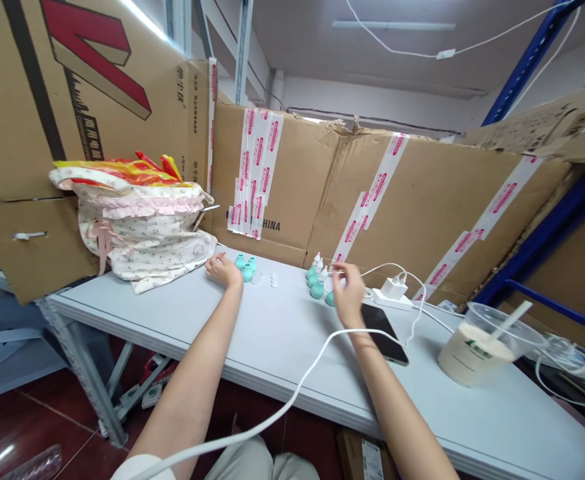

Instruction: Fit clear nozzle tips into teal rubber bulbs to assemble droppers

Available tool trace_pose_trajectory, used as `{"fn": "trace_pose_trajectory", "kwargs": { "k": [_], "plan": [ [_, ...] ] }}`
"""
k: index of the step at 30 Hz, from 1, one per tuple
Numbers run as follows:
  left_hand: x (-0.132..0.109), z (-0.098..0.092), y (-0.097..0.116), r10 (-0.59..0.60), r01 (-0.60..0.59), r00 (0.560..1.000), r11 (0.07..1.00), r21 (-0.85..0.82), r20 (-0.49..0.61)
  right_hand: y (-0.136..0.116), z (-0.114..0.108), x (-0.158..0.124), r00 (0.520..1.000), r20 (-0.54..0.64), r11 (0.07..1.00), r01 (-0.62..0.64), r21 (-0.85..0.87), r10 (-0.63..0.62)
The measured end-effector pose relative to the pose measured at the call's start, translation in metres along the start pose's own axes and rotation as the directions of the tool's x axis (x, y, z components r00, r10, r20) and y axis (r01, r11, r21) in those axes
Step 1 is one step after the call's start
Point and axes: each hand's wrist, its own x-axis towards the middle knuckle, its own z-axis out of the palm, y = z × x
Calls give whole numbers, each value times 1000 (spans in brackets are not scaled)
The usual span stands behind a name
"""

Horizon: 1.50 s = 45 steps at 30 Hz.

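Observation:
My left hand (223, 270) rests on the table at the left, fingers loosely bent and apart, with nothing visible in it. Beside it stand several small teal rubber bulbs (247, 272) with open necks. Small clear plastic pieces (273, 280) lie to their right. My right hand (349, 295) is over the right part of the table, slightly blurred, its fingers bent. Next to it stands a group of teal bulbs with white nozzles (317, 288). One teal bulb (330, 299) is partly hidden by the hand, and whether the fingers touch it is unclear.
A black phone (385, 335) lies under my right wrist. Behind it are a white power strip with a charger (393, 288) and a white cable (292, 397) crossing the front. A drink cup (472, 357) stands right; a cloth bag (147, 233) sits left. Cardboard (282, 180) walls the back.

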Motion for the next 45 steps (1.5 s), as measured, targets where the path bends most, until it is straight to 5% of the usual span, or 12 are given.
{"fn": "trace_pose_trajectory", "kwargs": {
  "k": [4, 8, 12, 16, 20, 24, 27, 30, 33, 36, 40, 45],
  "plan": [
    [-2, 1, -2, 6, -6, 999, 1000, 1, 36, -30, 58, -8, 819, 534, 942, 315, -112, -210],
    [-4, -1, 2, 47, -45, 997, 998, -46, 54, -38, 97, 2, 735, 670, 898, 357, -258, -100],
    [-13, -6, 17, 220, -209, 975, 951, -228, 22, -35, 108, 7, 701, 713, 899, 305, -314, 12],
    [-29, -10, 31, 510, -413, 843, 818, -401, 171, -28, 105, 8, 731, 683, 957, 186, -222, 17],
    [-37, -4, 31, 576, -410, 706, 807, -426, 411, -19, 97, 22, 767, 636, 990, -139, 36, 85],
    [-43, 0, 29, 541, -251, 540, 835, -491, 645, -13, 91, 36, 716, 660, 732, -573, 370, 227],
    [-49, 0, 31, 582, -264, 454, 811, -522, 674, -12, 92, 38, 660, 718, 536, -697, 476, 221],
    [-48, 0, 33, 606, -286, 477, 792, -539, 636, -13, 100, 35, 630, 762, 555, -690, 464, 146],
    [-38, 0, 31, 546, -266, 622, 821, -505, 561, -13, 115, 36, 676, 729, 763, -528, 373, 112],
    [-27, -3, 30, 501, -333, 770, 844, -420, 396, -18, 133, 39, 784, 616, 988, -142, 54, 79],
    [-24, -9, 32, 557, -470, 798, 815, -339, 232, -35, 158, 45, 764, 644, 907, 244, -343, 37],
    [-30, -13, 38, 545, -453, 814, 812, -368, 200, -52, 177, 56, 682, 715, 833, 299, -466, 155]
  ]
}}
